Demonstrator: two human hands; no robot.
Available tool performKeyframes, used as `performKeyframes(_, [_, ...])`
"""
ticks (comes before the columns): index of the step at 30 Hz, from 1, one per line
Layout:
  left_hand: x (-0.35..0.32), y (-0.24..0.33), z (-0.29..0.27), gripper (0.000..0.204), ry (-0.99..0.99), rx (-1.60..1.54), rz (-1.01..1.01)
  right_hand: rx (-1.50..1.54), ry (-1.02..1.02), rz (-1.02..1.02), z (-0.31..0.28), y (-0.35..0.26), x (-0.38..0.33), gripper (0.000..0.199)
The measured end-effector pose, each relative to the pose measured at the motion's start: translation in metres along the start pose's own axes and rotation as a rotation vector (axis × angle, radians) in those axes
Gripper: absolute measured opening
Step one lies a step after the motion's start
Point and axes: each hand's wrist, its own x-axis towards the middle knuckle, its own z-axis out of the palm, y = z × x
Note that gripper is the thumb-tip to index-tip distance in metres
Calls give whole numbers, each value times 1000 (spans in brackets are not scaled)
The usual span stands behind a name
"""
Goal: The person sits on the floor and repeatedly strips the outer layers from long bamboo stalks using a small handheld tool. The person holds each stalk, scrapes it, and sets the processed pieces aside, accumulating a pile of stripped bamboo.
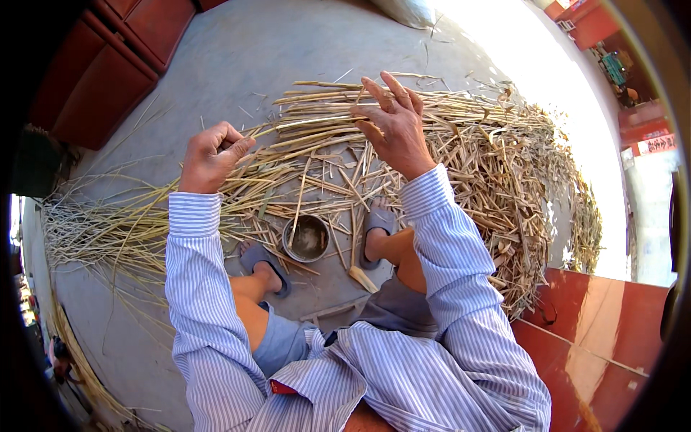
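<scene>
A round bowl stands between the feet. Farther, the left hand has its grip closed, seemingly on a thin stalk; this runs lengthwise to the right, slightly away. The right hand, fingers apart, is farther from its pinched end, above the dry straw.

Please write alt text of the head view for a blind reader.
A person's left hand seems to pinch a thin stalk; the right hand, fingers apart, is above dry stalks. A round bowl stands between grey slippers.
</scene>
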Motion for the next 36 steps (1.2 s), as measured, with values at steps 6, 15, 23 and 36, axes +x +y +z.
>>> performKeyframes(6, [1, -7, -10, 20, -31, -48, -12, 97, -30, -91, 7, 2, 1, 9])
performKeyframes(15, [-6, 6, -7, 23, -16, -93, -42, 191, 5, 211, 2, -15, -2, 7])
performKeyframes(23, [-9, 36, 35, 23, 75, 26, 108, 137, 88, 695, -18, 2, 2, 21])
performKeyframes(36, [-33, 12, 35, 16, 60, 485, 619, -569, -582, 686, -208, 141, -243, 26])
